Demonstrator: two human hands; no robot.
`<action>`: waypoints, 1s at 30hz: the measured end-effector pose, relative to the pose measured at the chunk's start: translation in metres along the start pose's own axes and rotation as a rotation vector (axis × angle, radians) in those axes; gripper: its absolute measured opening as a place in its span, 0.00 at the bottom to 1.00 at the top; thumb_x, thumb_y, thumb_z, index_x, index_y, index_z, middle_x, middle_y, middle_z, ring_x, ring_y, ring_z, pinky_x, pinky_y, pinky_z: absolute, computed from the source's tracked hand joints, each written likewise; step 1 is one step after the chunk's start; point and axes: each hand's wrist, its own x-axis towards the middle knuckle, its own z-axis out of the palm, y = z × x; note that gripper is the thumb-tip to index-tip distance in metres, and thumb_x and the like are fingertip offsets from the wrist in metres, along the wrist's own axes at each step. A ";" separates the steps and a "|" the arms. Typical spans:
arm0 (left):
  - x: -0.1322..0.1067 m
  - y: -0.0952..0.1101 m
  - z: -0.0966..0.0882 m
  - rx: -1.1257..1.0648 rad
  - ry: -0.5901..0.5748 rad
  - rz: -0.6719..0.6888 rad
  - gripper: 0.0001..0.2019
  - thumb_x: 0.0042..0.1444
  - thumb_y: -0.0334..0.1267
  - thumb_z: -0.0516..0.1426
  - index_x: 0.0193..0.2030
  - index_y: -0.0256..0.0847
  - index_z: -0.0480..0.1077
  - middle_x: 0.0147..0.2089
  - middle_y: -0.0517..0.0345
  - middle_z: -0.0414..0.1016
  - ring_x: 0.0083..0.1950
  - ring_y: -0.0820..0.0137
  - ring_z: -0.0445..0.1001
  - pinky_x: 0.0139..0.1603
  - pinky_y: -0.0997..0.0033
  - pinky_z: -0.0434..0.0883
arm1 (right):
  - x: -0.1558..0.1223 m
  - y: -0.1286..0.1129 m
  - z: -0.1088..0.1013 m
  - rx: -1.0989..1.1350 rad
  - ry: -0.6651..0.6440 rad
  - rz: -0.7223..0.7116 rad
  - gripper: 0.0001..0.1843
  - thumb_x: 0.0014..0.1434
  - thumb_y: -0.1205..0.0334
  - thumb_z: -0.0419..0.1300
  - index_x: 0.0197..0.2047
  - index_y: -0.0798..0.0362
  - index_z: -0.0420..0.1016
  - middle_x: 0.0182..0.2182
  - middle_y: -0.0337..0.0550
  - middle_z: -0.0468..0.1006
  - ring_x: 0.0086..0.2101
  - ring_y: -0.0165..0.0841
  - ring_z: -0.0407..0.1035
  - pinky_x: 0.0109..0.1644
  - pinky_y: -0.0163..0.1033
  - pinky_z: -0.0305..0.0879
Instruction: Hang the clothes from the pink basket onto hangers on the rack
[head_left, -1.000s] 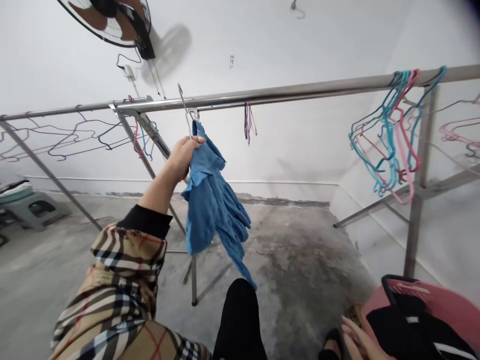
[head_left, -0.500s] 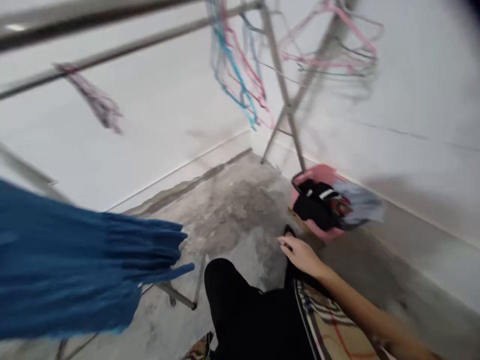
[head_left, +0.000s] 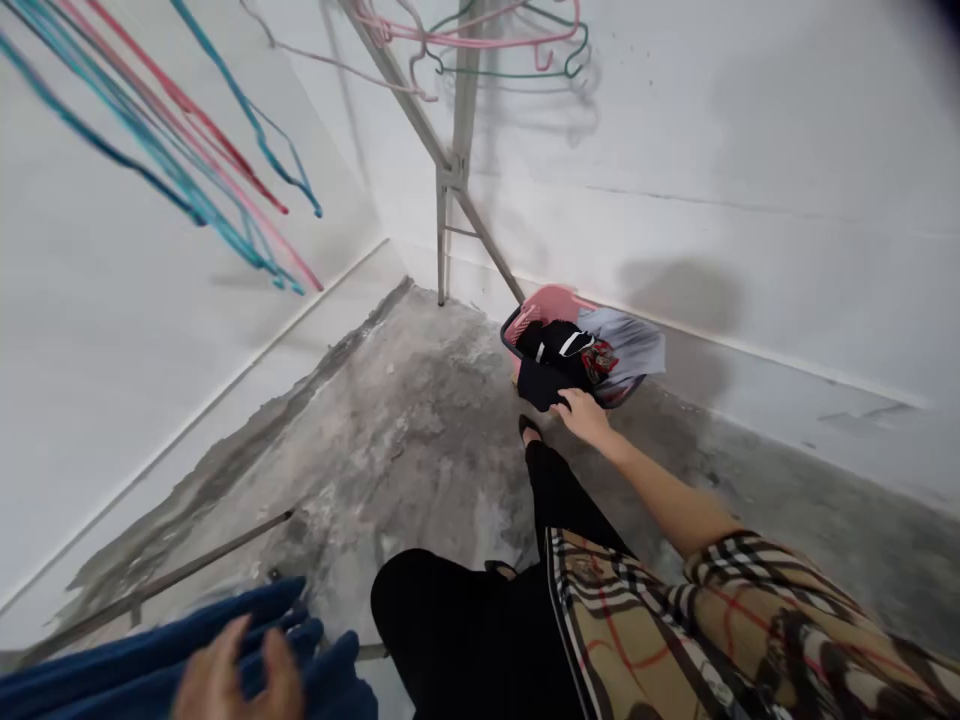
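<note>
The right hand (head_left: 583, 413) reaches down to the round pink plastic laundry basket (head_left: 547, 300), which stands on the grey concrete floor (head_left: 420, 420) by the white wall (head_left: 750, 150). Its fingertips touch the black garment (head_left: 541, 383) spilling over the near rim; I cannot tell whether its grip has closed on the cloth. At the lower edge the blurred left hand (head_left: 236, 680) lies against the dark blue cloth (head_left: 112, 665), fingers seemingly spread, grip open. Coloured wire hangers (head_left: 187, 130) hang above left.
</note>
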 end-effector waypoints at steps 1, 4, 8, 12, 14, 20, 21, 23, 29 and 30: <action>-0.008 0.003 0.023 -0.016 0.014 0.026 0.17 0.54 0.51 0.56 0.49 0.51 0.73 0.42 0.56 0.77 0.48 0.52 0.75 0.53 0.43 0.72 | 0.016 0.009 -0.003 -0.011 0.008 0.037 0.25 0.67 0.63 0.47 0.64 0.63 0.64 0.61 0.57 0.65 0.60 0.44 0.60 0.66 0.45 0.54; -0.040 0.025 0.081 -0.116 -0.169 0.082 0.18 0.56 0.50 0.55 0.46 0.39 0.74 0.45 0.42 0.78 0.51 0.48 0.76 0.55 0.43 0.72 | 0.064 0.032 -0.007 -0.034 -0.012 0.129 0.25 0.67 0.65 0.48 0.65 0.63 0.63 0.64 0.59 0.61 0.60 0.48 0.59 0.65 0.49 0.54; -0.064 0.048 0.119 -0.204 -0.340 0.071 0.17 0.57 0.50 0.54 0.47 0.44 0.74 0.48 0.46 0.80 0.57 0.49 0.74 0.60 0.43 0.68 | 0.119 0.053 0.000 -0.012 -0.081 0.213 0.25 0.66 0.65 0.51 0.65 0.55 0.66 0.67 0.57 0.56 0.62 0.51 0.55 0.65 0.56 0.52; -0.062 0.035 0.137 -0.242 -0.400 0.016 0.17 0.56 0.51 0.56 0.48 0.46 0.75 0.48 0.49 0.80 0.56 0.50 0.75 0.59 0.44 0.70 | 0.156 0.063 0.016 0.102 -0.104 0.281 0.22 0.62 0.66 0.58 0.59 0.52 0.73 0.68 0.55 0.53 0.65 0.53 0.49 0.67 0.60 0.46; -0.059 0.023 0.145 -0.246 -0.430 0.010 0.18 0.55 0.50 0.57 0.48 0.45 0.75 0.48 0.49 0.81 0.55 0.50 0.76 0.58 0.44 0.71 | 0.168 0.065 0.022 0.186 -0.078 0.320 0.20 0.59 0.67 0.62 0.55 0.54 0.75 0.68 0.54 0.53 0.67 0.53 0.45 0.68 0.62 0.42; -0.061 0.012 0.158 -0.266 -0.484 -0.025 0.18 0.54 0.51 0.58 0.49 0.45 0.74 0.49 0.49 0.81 0.55 0.50 0.76 0.59 0.45 0.71 | 0.196 0.056 0.002 0.568 0.115 0.378 0.16 0.62 0.64 0.61 0.53 0.59 0.73 0.56 0.51 0.72 0.59 0.43 0.63 0.65 0.60 0.57; -0.062 0.014 0.158 -0.272 -0.503 -0.031 0.19 0.54 0.51 0.58 0.48 0.45 0.75 0.49 0.49 0.81 0.55 0.51 0.76 0.58 0.45 0.72 | 0.201 0.051 -0.009 0.652 0.158 0.365 0.15 0.64 0.64 0.59 0.53 0.60 0.72 0.53 0.50 0.74 0.55 0.40 0.68 0.62 0.56 0.63; -0.064 0.020 0.158 -0.298 -0.485 -0.056 0.19 0.54 0.51 0.58 0.48 0.45 0.75 0.48 0.50 0.81 0.54 0.52 0.77 0.58 0.48 0.73 | 0.209 0.040 -0.037 0.818 0.241 0.319 0.13 0.66 0.66 0.55 0.52 0.61 0.71 0.48 0.50 0.78 0.47 0.33 0.74 0.56 0.47 0.70; -0.065 0.047 0.149 -0.392 -0.492 -0.139 0.20 0.52 0.54 0.58 0.45 0.43 0.76 0.47 0.50 0.81 0.52 0.54 0.78 0.58 0.53 0.73 | 0.177 -0.020 -0.141 1.220 0.372 0.073 0.09 0.63 0.68 0.54 0.43 0.63 0.72 0.45 0.45 0.81 0.43 0.25 0.76 0.48 0.31 0.71; -0.064 0.052 0.147 -0.410 -0.518 -0.160 0.21 0.51 0.55 0.58 0.45 0.43 0.76 0.47 0.49 0.81 0.53 0.54 0.78 0.59 0.53 0.73 | 0.163 -0.033 -0.158 1.275 0.370 0.019 0.15 0.63 0.66 0.49 0.44 0.67 0.72 0.49 0.48 0.79 0.44 0.23 0.75 0.48 0.30 0.69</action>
